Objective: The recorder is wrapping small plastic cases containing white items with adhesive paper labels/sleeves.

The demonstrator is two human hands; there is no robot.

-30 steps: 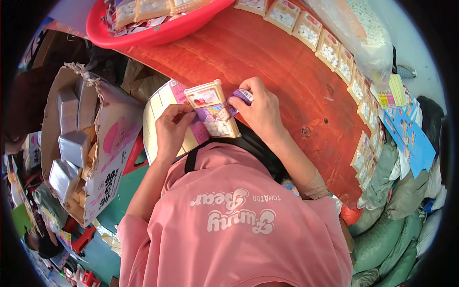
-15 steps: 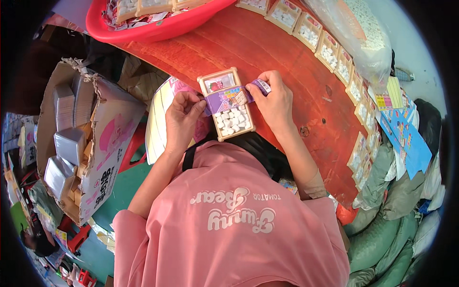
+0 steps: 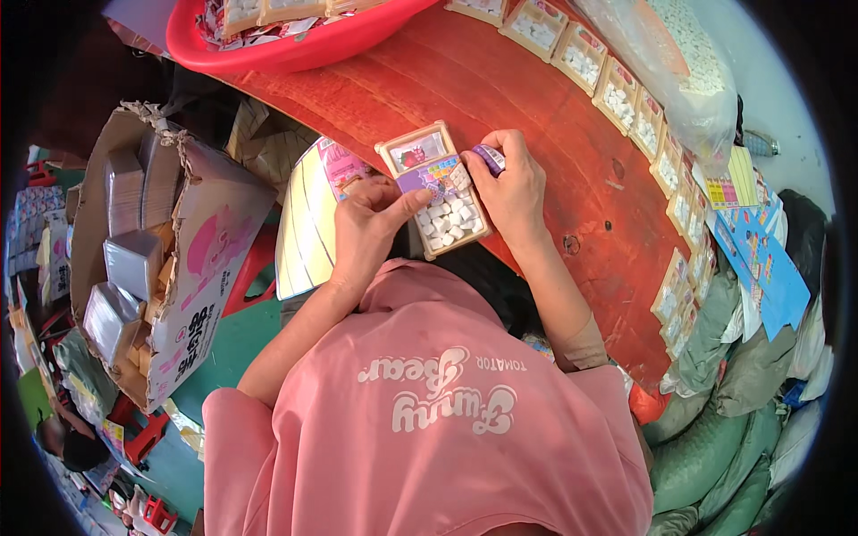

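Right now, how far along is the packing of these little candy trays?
Done: filled trays line the far edge of the red table. In hand: one beige tray with white pieces, the left hand steadying it, the right hand holding a small purple packet. Left: stacked empty trays in the cardboard box.

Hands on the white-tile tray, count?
2. Left hand at the tray left edge, thumb over it; right hand at its right edge, pinching a purple piece. None hidden.
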